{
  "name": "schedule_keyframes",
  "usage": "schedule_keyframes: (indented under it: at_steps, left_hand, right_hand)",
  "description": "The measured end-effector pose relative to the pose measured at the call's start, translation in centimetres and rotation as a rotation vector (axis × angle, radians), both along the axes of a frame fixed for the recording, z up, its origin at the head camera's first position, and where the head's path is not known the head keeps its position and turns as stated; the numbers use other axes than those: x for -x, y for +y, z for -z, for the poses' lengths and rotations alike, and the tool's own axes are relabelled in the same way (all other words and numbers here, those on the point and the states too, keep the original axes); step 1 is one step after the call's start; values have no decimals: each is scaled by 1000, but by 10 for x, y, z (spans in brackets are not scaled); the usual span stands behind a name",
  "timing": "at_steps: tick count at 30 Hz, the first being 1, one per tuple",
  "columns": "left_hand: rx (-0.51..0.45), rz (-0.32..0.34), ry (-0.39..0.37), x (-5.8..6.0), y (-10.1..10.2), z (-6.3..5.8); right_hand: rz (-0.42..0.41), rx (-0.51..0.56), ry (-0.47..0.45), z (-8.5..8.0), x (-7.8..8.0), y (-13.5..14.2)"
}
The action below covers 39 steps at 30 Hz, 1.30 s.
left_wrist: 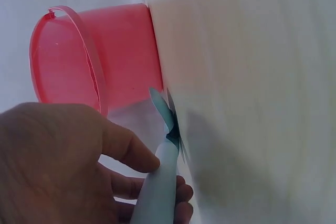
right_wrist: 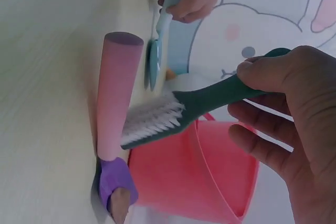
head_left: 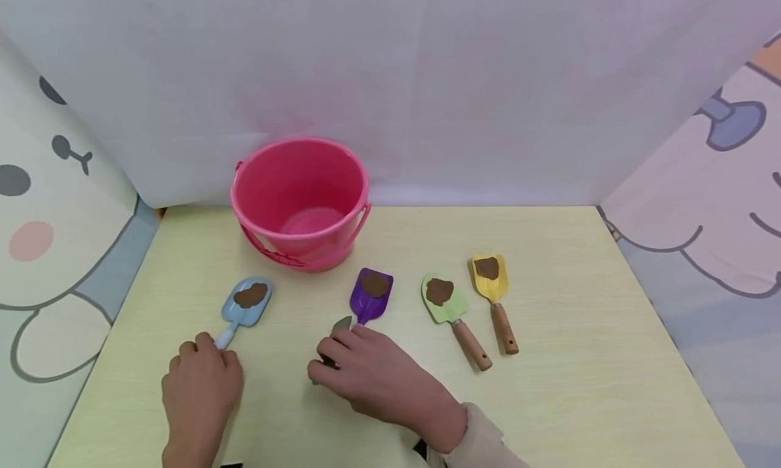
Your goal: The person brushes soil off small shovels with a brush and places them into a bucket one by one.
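Note:
My left hand (head_left: 201,393) grips the pale blue handle of a light blue toy shovel (head_left: 255,315), whose blade carries a brown patch (head_left: 251,296). In the right wrist view my right hand (right_wrist: 310,98) pinches the handle of a dark green brush (right_wrist: 210,98) with white bristles (right_wrist: 152,119). Those bristles lie against or close beside the pink handle (right_wrist: 118,98) of a purple shovel (head_left: 379,309); contact is hard to tell. The purple blade also bears a brown patch (head_left: 375,285). From the head view, my right hand hides its handle and most of the brush.
Behind the shovels, a pink bucket (head_left: 342,247) with its handle hanging at the front stands near the back cloth. To the right lie a green shovel (head_left: 451,312) and a yellow shovel (head_left: 488,288), both wooden-handled with brown patches. Cartoon-printed cloths (head_left: 720,210) flank the table (head_left: 579,400).

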<state>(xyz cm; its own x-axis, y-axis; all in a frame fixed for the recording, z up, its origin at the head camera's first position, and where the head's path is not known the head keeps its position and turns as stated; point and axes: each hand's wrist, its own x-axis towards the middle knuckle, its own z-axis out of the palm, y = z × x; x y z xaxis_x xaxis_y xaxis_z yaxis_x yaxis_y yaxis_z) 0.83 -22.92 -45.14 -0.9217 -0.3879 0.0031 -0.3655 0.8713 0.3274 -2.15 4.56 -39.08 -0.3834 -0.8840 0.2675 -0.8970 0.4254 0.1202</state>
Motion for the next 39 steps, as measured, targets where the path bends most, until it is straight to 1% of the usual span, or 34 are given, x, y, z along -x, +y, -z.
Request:
schedule_keyframes:
  at_steps: [2,7,9,14,17,21,27,29,33,37,39]
  left_hand:
    - [6,4,3,0,0,1]
    - [28,8,67,0,0,1]
    - [34,7,75,0,0,1]
    - [24,8,55,1,-2,-1]
    - [25,8,65,0,-4,-2]
    - [35,8,76,-1,-5,-3]
    - [57,1,103,-7,-7,-3]
    - [60,-1,109,-9,-8,-4]
    - [42,-13,83,-12,-8,-9]
    - [16,-28,43,-14,-6,-14]
    - [10,-32,35,-15,-5,-17]
  right_hand:
    - [21,24,-29,-2,-1,8]
    - [102,43,-87,-4,-2,24]
    - [141,44,-89,-3,-2,30]
    - [234,58,-73,0,-1,41]
    - [287,67,-82,3,0,47]
    - [350,80,-134,10,1,55]
    - [432,94,-256,17,1,62]
    - [456,91,-295,19,1,63]
    - [476,93,-339,26,3,64]
    - [489,98,-341,33,4,65]
    - [491,109,-335,36,5,65]
